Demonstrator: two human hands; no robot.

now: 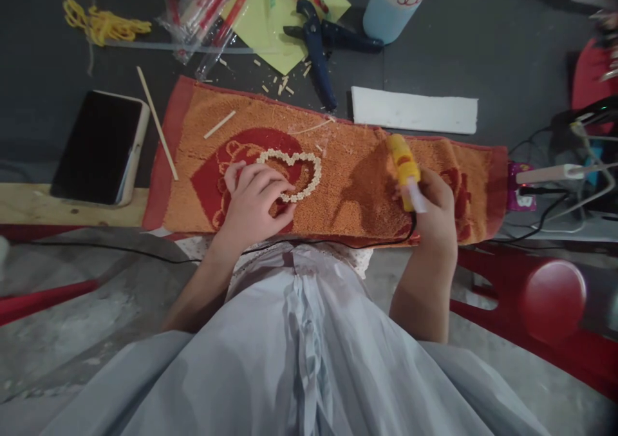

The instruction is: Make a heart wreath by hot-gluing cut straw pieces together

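Note:
A cream heart-shaped outline, built of small pale pieces, lies on an orange and red towel. My left hand covers its left side, fingers bent and the thumb near its lower edge, gripping it there. On the right, my right hand is closed around a yellow hot glue gun, held above the towel and apart from the heart. A whitish glue stick pokes out of the gun, and a black cord runs from it.
Thin wooden sticks lie at the left beside a phone. Behind the towel are blue-handled cutting pliers, stick offcuts, yellow paper, plastic packets, yellow cord, a white strip and a blue-white bottle. Cables crowd the right.

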